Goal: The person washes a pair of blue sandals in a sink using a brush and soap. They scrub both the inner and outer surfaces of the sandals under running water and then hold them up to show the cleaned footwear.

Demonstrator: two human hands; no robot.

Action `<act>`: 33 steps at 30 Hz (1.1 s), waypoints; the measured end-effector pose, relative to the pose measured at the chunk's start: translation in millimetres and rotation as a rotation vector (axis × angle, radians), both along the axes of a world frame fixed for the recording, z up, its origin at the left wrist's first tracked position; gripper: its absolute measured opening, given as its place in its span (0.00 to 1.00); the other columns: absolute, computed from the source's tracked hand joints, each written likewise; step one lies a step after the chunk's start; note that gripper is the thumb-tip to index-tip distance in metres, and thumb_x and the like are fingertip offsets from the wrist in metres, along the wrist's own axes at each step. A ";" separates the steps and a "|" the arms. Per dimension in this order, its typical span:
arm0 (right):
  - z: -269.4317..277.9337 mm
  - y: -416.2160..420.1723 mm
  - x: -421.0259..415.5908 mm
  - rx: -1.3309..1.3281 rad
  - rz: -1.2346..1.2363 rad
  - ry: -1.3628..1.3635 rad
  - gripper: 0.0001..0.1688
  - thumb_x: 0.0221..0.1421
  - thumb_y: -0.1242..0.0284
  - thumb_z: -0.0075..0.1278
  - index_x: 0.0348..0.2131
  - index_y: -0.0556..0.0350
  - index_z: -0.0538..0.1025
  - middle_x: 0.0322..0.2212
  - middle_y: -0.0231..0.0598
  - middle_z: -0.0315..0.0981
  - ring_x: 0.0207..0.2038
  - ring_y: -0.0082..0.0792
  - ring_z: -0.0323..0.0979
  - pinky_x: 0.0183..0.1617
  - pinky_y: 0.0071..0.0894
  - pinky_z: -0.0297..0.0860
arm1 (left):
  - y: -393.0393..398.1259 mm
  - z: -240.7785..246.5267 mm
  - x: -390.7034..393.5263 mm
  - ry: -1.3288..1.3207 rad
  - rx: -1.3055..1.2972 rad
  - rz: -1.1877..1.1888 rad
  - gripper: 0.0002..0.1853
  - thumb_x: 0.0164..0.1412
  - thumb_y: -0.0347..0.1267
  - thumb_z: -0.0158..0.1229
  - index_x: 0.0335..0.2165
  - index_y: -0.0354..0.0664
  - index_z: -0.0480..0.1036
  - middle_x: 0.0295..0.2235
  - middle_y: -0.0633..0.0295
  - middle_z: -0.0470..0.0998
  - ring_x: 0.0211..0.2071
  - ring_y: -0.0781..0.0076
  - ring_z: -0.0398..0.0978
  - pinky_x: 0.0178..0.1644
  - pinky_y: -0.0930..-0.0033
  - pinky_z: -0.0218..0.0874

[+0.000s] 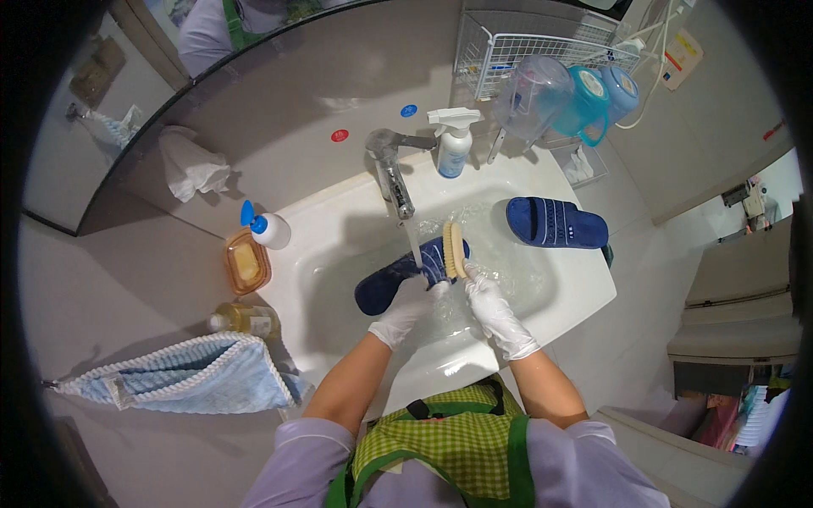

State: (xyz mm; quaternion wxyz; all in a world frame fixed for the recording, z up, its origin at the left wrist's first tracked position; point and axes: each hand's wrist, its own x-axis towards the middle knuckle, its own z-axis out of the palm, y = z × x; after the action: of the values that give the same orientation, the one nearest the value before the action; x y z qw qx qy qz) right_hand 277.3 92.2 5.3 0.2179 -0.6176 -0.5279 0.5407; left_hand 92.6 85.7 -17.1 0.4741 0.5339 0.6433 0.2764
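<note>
In a white gloved grip, my left hand (408,306) holds a navy slide sandal (386,282) over the basin of a white washbasin (343,209). Water from the chrome faucet (397,187) runs onto the sandal's striped strap. My right hand (492,311), gloved too, grasps a scrubbing brush (455,251) with a pale handle and light bristles; the brush is at the strap's right end. A second navy slide sandal (556,222) rests on the basin's right rim. The fingers of my left hand are partly hidden behind the sandal.
A spray bottle (453,149) stands right of the faucet. A pump bottle (272,230), a soap dish (236,279) and a bottle of yellow liquid (254,320) line the left side. A blue towel (209,381) hangs lower left. Plastic cups (581,101) hang by a wire basket (540,47).
</note>
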 end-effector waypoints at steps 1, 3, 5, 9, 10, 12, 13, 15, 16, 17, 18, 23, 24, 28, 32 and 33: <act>-0.2 -6.1 -2.8 0.060 0.042 -0.080 0.25 0.71 0.65 0.37 0.63 0.40 0.66 0.24 0.54 0.73 0.21 0.39 0.73 0.25 0.41 0.67 | -5.5 -5.3 -2.6 0.231 0.066 -0.096 0.22 0.68 0.45 0.49 0.35 0.33 0.72 0.22 0.46 0.75 0.23 0.50 0.74 0.27 0.58 0.61; 3.1 -28.4 -11.3 0.182 0.116 -0.240 0.25 0.70 0.67 0.39 0.63 0.41 0.67 0.24 0.54 0.73 0.21 0.41 0.73 0.26 0.41 0.68 | -5.6 -11.1 -3.2 -0.086 0.000 0.100 0.22 0.68 0.45 0.47 0.35 0.33 0.73 0.29 0.43 0.75 0.31 0.47 0.75 0.32 0.55 0.64; 12.2 -67.9 -22.0 0.389 0.298 -0.435 0.27 0.67 0.71 0.40 0.63 0.53 0.65 0.24 0.58 0.75 0.23 0.48 0.76 0.28 0.43 0.71 | 7.9 -5.9 -7.7 -0.439 -0.192 0.245 0.21 0.70 0.44 0.45 0.35 0.36 0.74 0.30 0.57 0.76 0.32 0.63 0.75 0.35 0.62 0.65; 24.4 -63.3 -20.9 0.328 0.504 -0.659 0.28 0.64 0.75 0.41 0.62 0.65 0.63 0.23 0.61 0.76 0.26 0.54 0.78 0.28 0.46 0.71 | 22.3 -5.7 6.9 -0.818 -0.150 0.363 0.19 0.71 0.41 0.41 0.39 0.39 0.73 0.34 0.64 0.75 0.36 0.73 0.74 0.40 0.68 0.67; 47.8 -36.6 -26.7 0.315 0.362 -0.550 0.29 0.63 0.75 0.42 0.61 0.68 0.63 0.22 0.60 0.76 0.26 0.52 0.78 0.27 0.45 0.71 | 24.2 -13.3 5.4 -0.654 -0.102 0.325 0.18 0.71 0.40 0.41 0.40 0.37 0.72 0.35 0.63 0.75 0.35 0.72 0.74 0.42 0.69 0.68; 54.2 -17.5 -25.0 0.305 0.232 -0.509 0.26 0.63 0.75 0.43 0.57 0.72 0.66 0.22 0.57 0.76 0.25 0.48 0.79 0.28 0.45 0.73 | 28.3 -9.7 20.2 -0.676 -0.107 0.447 0.21 0.72 0.41 0.42 0.39 0.34 0.73 0.31 0.64 0.74 0.30 0.75 0.70 0.36 0.70 0.64; 32.8 -28.5 -27.8 0.431 0.332 -0.647 0.27 0.63 0.74 0.41 0.58 0.71 0.66 0.22 0.56 0.77 0.25 0.49 0.78 0.28 0.46 0.73 | 32.6 -5.1 21.0 -0.676 -0.090 0.470 0.23 0.72 0.43 0.42 0.36 0.34 0.75 0.26 0.67 0.73 0.27 0.77 0.67 0.31 0.70 0.60; -11.3 -76.8 -34.6 0.771 0.662 -1.063 0.28 0.64 0.73 0.39 0.60 0.68 0.64 0.23 0.55 0.77 0.25 0.52 0.78 0.28 0.49 0.72 | 39.2 8.0 12.6 -0.606 -0.218 0.466 0.24 0.71 0.43 0.42 0.38 0.33 0.75 0.26 0.65 0.73 0.26 0.76 0.69 0.32 0.71 0.61; -14.3 -85.6 -34.3 0.947 0.864 -1.324 0.28 0.64 0.72 0.37 0.61 0.67 0.63 0.23 0.54 0.78 0.26 0.54 0.77 0.28 0.51 0.72 | 37.7 6.4 3.2 -0.601 -0.091 0.326 0.25 0.71 0.44 0.42 0.36 0.33 0.75 0.25 0.64 0.74 0.26 0.74 0.71 0.33 0.69 0.63; -20.3 -76.6 -31.5 0.928 0.908 -1.338 0.29 0.65 0.71 0.36 0.61 0.66 0.63 0.23 0.54 0.78 0.26 0.55 0.77 0.28 0.52 0.71 | 37.6 4.3 2.2 -0.540 -0.058 0.312 0.24 0.71 0.44 0.42 0.36 0.33 0.75 0.25 0.64 0.74 0.26 0.73 0.72 0.33 0.68 0.64; 15.7 -49.4 -28.4 0.668 0.597 -0.959 0.29 0.64 0.72 0.37 0.61 0.66 0.63 0.22 0.50 0.78 0.23 0.50 0.76 0.25 0.49 0.70 | 34.9 12.0 2.8 -0.479 -0.038 0.295 0.24 0.71 0.44 0.41 0.36 0.33 0.75 0.25 0.64 0.75 0.26 0.73 0.72 0.33 0.66 0.64; -30.1 -54.8 -32.4 0.869 0.418 -0.980 0.31 0.60 0.74 0.39 0.61 0.67 0.64 0.12 0.51 0.70 0.10 0.41 0.69 0.13 0.47 0.63 | 45.7 -28.1 -21.1 0.117 0.355 -0.055 0.13 0.64 0.30 0.51 0.40 0.30 0.75 0.33 0.48 0.81 0.36 0.55 0.80 0.40 0.62 0.69; -2.6 -68.9 -25.3 0.744 0.459 -0.847 0.31 0.60 0.74 0.38 0.61 0.68 0.62 0.11 0.52 0.70 0.11 0.42 0.69 0.13 0.48 0.63 | 50.7 -10.4 -13.5 0.123 0.225 -0.040 0.13 0.58 0.27 0.56 0.42 0.34 0.75 0.36 0.43 0.80 0.40 0.49 0.79 0.44 0.60 0.70; 26.6 -39.9 -12.5 0.551 0.326 -0.615 0.33 0.61 0.76 0.37 0.64 0.69 0.56 0.12 0.53 0.70 0.13 0.47 0.72 0.15 0.51 0.67 | 52.7 -6.9 -17.8 0.333 0.161 -0.207 0.16 0.52 0.29 0.62 0.42 0.40 0.77 0.39 0.44 0.80 0.43 0.45 0.77 0.47 0.56 0.69; 19.1 -21.1 -16.7 0.439 0.262 -0.541 0.34 0.62 0.76 0.37 0.65 0.69 0.53 0.15 0.53 0.72 0.17 0.50 0.74 0.20 0.52 0.69 | 47.0 16.7 -28.0 0.091 0.104 -0.086 0.15 0.52 0.28 0.62 0.40 0.37 0.77 0.37 0.46 0.80 0.41 0.52 0.79 0.47 0.58 0.69; 23.9 -18.8 -19.1 0.409 0.256 -0.537 0.33 0.62 0.76 0.37 0.64 0.67 0.55 0.17 0.55 0.73 0.19 0.52 0.75 0.22 0.52 0.70 | 46.4 19.2 -29.8 -0.252 -0.078 0.131 0.14 0.54 0.28 0.60 0.41 0.36 0.77 0.36 0.47 0.81 0.40 0.53 0.79 0.47 0.59 0.69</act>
State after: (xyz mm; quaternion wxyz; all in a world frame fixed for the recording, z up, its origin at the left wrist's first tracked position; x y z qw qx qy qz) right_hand 258.2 73.4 29.2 0.1211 -0.6103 -0.7365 0.2652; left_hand 62.9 132.1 2.1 0.5524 0.4330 0.6226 0.3461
